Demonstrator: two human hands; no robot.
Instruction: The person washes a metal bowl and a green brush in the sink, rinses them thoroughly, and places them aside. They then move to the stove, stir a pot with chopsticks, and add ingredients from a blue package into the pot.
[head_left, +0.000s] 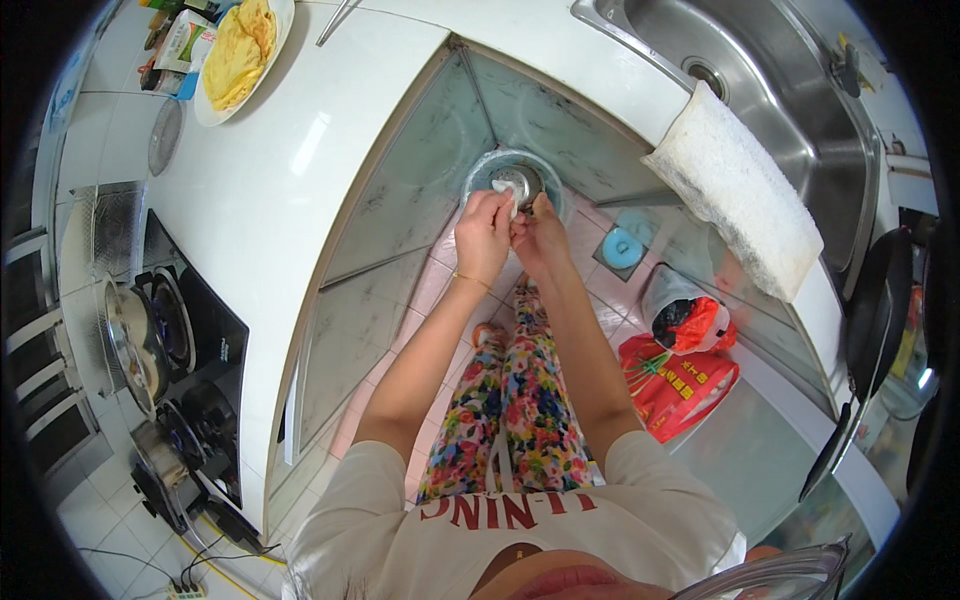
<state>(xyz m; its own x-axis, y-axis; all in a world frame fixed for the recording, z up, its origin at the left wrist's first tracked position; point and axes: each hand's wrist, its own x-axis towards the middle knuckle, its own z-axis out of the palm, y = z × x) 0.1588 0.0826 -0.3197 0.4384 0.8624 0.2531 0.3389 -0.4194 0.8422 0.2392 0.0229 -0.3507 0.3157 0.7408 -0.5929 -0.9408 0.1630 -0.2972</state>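
Observation:
Over a lined waste bin (556, 169) on the tiled floor, both my hands are close together. My left hand (484, 229) pinches a crumpled white tissue or cloth (505, 185). A small round metal strainer or bowl (525, 184) is gripped at its near edge by my right hand (544, 232), with the white piece against its inner side. The exact finger grip is partly hidden, and what lies in the bin cannot be made out.
White counters flank the floor corner. A plate of folded egg pancakes (238, 56) stands upper left, a stove (214, 322) left. A white towel (742, 187) hangs by the steel sink (765, 90). Red bags (679, 386) and a blue round drain cover (622, 247) lie right.

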